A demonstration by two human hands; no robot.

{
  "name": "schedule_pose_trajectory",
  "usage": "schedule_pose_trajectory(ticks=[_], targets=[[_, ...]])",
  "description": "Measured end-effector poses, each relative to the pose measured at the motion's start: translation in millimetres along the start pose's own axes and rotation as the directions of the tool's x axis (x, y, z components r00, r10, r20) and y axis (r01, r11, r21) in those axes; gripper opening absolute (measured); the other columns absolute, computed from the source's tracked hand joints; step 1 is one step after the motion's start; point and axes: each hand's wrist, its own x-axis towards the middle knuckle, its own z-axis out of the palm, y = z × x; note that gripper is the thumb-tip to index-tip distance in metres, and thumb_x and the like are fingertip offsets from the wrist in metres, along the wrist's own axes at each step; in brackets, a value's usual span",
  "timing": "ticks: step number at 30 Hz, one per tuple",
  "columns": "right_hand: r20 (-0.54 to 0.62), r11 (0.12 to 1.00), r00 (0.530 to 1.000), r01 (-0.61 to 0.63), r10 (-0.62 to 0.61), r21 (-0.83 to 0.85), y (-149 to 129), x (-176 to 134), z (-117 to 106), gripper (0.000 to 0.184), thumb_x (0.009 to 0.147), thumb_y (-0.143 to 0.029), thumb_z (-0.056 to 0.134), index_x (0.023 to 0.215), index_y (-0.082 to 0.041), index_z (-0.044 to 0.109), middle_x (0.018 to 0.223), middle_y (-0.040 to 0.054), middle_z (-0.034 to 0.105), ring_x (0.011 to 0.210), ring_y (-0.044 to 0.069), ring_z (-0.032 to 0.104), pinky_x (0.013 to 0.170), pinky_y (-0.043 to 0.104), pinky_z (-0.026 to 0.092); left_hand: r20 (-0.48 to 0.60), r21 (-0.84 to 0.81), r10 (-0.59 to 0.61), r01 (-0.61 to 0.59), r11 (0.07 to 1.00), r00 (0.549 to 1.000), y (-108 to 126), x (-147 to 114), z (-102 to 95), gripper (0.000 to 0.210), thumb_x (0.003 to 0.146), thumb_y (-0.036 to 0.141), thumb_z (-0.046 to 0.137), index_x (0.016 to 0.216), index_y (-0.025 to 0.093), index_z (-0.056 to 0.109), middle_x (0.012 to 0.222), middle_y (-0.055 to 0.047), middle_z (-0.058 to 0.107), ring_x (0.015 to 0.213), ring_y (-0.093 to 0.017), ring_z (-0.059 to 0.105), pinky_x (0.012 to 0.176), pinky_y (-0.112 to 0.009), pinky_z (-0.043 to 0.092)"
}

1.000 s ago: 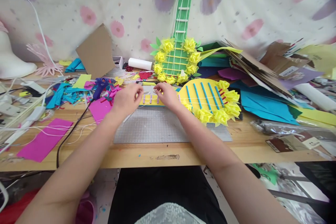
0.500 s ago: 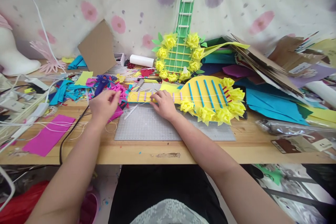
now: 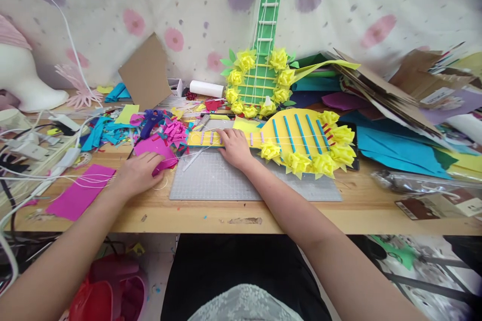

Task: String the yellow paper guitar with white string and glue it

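My right hand (image 3: 234, 146) is wrapped over the neck of a yellow craft guitar (image 3: 288, 133), pressing it to the grey cutting mat (image 3: 256, 185). Blue strips, pale purple frets and yellow paper flowers decorate this guitar, and thin white string runs along it. My left hand (image 3: 139, 173) lies on a magenta sheet (image 3: 156, 148) to the left of the neck, its fingers apart and slightly bent. A pale pen-like tool (image 3: 194, 159) lies at the mat's upper left. Behind the left hand is a dark blue glue gun (image 3: 151, 123) among scraps.
A green craft guitar (image 3: 259, 83) with yellow flowers leans upright at the back. Cardboard (image 3: 145, 70) stands to its left. Paper and cardboard (image 3: 399, 145) pile up on the right; cables and chargers (image 3: 37, 145) crowd the left. Another magenta sheet (image 3: 81, 193) lies near the front edge.
My left hand has come down and left, from a raised pinch beside the neck onto the magenta sheet. My right hand stays on the guitar neck. The view has shifted slightly.
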Motion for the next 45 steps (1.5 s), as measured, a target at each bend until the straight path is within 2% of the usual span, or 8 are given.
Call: schedule_pose_trajectory(ticks=[9, 16, 23, 27, 32, 35, 40, 45], targets=[[-0.04, 0.999, 0.999, -0.03, 0.029, -0.025, 7.9, 16.2, -10.8, 0.051, 0.081, -0.031, 0.057, 0.128, -0.016, 0.047, 0.121, 0.0132, 0.054, 0.109, 0.028, 0.045, 0.093, 0.039, 0.031, -0.251, -0.011, -0.313, 0.321, 0.947, 0.916, -15.4, 11.1, -12.3, 0.024, 0.084, 0.03, 0.041, 0.091, 0.016, 0.059, 0.086, -0.009, 0.067, 0.077, -0.02, 0.06, 0.058, -0.027, 0.033], [-0.034, 0.998, 0.998, -0.055, 0.054, -0.022, 7.9, 23.4, -13.7, 0.051, 0.079, -0.029, 0.059, 0.127, -0.015, 0.048, 0.12, 0.0148, 0.053, 0.108, 0.029, 0.045, 0.092, 0.039, 0.031, -0.06, -0.159, -0.426, 0.413, 0.897, 0.903, -16.1, 23.3, -31.0, 0.025, 0.081, 0.032, 0.045, 0.1, 0.018, 0.055, 0.092, -0.003, 0.066, 0.073, -0.015, 0.06, 0.059, -0.024, 0.036], [-0.089, 0.998, 0.994, -0.066, 0.064, -0.014, 11.3, 32.2, -19.6, 0.051, 0.079, -0.032, 0.06, 0.126, -0.016, 0.048, 0.118, 0.0145, 0.054, 0.106, 0.03, 0.045, 0.091, 0.04, 0.033, -0.317, -0.242, -0.597, 0.546, 0.803, 0.737, -41.5, 22.6, -57.6, 0.029, 0.077, 0.035, 0.05, 0.1, 0.017, 0.055, 0.081, -0.001, 0.064, 0.069, -0.013, 0.059, 0.066, -0.023, 0.042], [-0.089, 0.996, 0.993, -0.085, 0.084, -0.014, 11.2, 37.3, -22.7, 0.054, 0.077, -0.031, 0.063, 0.126, -0.016, 0.048, 0.118, 0.0139, 0.054, 0.106, 0.03, 0.045, 0.09, 0.04, 0.033, -0.298, -0.185, -0.486, 0.45, 0.874, 0.821, -30.0, 20.4, -48.2, 0.027, 0.077, 0.032, 0.05, 0.098, 0.016, 0.057, 0.083, -0.002, 0.066, 0.065, -0.013, 0.059, 0.059, -0.023, 0.039], [-0.072, 0.996, 0.994, -0.086, 0.084, -0.018, 9.7, 38.3, -24.5, 0.055, 0.076, -0.031, 0.064, 0.126, -0.016, 0.047, 0.117, 0.0145, 0.054, 0.106, 0.03, 0.045, 0.088, 0.04, 0.034, -0.142, -0.142, -0.032, 0.012, 0.99, 0.989, 22.0, 18.8, -16.1, 0.021, 0.082, 0.028, 0.043, 0.087, 0.019, 0.061, 0.082, -0.005, 0.069, 0.073, -0.018, 0.063, 0.061, -0.027, 0.039], [-0.064, 0.997, 0.995, -0.078, 0.076, -0.025, 9.8, 37.2, -23.7, 0.052, 0.078, -0.032, 0.063, 0.125, -0.016, 0.047, 0.116, 0.0149, 0.054, 0.105, 0.03, 0.046, 0.087, 0.041, 0.035, -0.085, -0.217, 0.068, -0.085, 0.972, 0.994, 36.3, 22.5, -8.0, 0.024, 0.082, 0.034, 0.044, 0.093, 0.02, 0.061, 0.085, -0.005, 0.069, 0.075, -0.018, 0.063, 0.063, -0.028, 0.041], [-0.068, 0.997, 0.995, -0.078, 0.075, -0.03, 10.3, 39.5, -24.8, 0.052, 0.077, -0.031, 0.063, 0.125, -0.017, 0.047, 0.115, 0.015, 0.054, 0.106, 0.03, 0.046, 0.087, 0.041, 0.036, 0.009, -0.233, -0.184, 0.181, 0.956, 0.983, 5.2, 45.0, -11.1, 0.032, 0.08, 0.028, 0.041, 0.105, 0.021, 0.06, 0.103, -0.008, 0.065, 0.093, -0.022, 0.061, 0.075, -0.033, 0.046], [-0.074, 0.995, 0.993, -0.097, 0.096, -0.008, 10.4, 44.7, -30.0, 0.052, 0.078, -0.031, 0.062, 0.125, -0.017, 0.047, 0.116, 0.0159, 0.054, 0.106, 0.031, 0.046, 0.087, 0.043, 0.036, 0.187, -0.313, 0.166, -0.102, 0.944, 0.968, -11.4, 71.0, -8.8, 0.064, 0.063, 0.009, 0.045, 0.125, 0.023, 0.051, 0.133, -0.006, 0.049, 0.128, -0.023, 0.037, 0.104, -0.037, 0.033]])
